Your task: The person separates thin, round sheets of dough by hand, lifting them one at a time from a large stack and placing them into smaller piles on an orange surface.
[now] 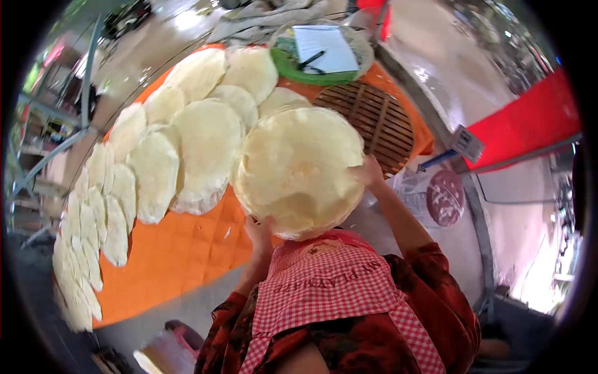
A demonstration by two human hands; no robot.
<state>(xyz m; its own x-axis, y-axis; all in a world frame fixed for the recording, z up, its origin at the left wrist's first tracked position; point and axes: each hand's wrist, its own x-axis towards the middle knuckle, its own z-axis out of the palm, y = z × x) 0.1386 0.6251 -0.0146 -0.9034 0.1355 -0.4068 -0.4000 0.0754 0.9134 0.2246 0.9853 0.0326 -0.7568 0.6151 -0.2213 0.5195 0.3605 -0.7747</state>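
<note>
A thick stack of round, pale yellow flatbreads (299, 165) is held in front of my checked apron. My left hand (260, 232) grips its lower left edge, fingers partly hidden beneath it. At the right edge my right hand (367, 171) has hold of the same stack, thumb on top. More flatbreads (208, 140) overlap one another in rows across the orange table cover (180, 255), curving away to the left. Just beyond my right hand, a round slatted wooden rack (389, 128) lies partly behind the stack.
At the table's far end, a green-rimmed basket (324, 79) carries paper (324, 50) and a black pen (311, 60). A blue-handled tool (439, 159) and a bag with a dark red round patch (445, 198) are at right. Grey metal framing (56, 149) stands left.
</note>
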